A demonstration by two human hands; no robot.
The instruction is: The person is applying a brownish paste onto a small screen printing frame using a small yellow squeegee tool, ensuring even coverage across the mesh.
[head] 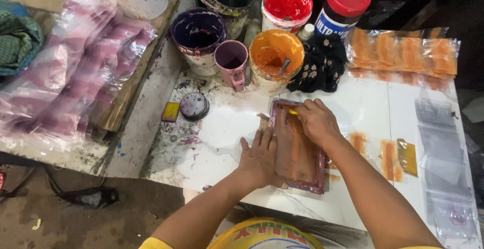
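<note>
We see a small printing screen point(297, 150) with a purple-stained frame and a matt mesh smeared orange. The white table point(368, 103) looks smooth and slightly glossy, with dried paint crusted rough along its left edge. The plastic tubs, such as the orange one point(276, 60), are coated in wet, shiny paint. Clear plastic bags point(403, 52) gleam, the dark flowered cloth point(320, 65) looks soft and dull, and the wooden board point(126, 98) is worn.

Even, soft overhead light, faint shadows, mild glare on plastic bags point(403, 52), corners slightly darker and softer
</note>
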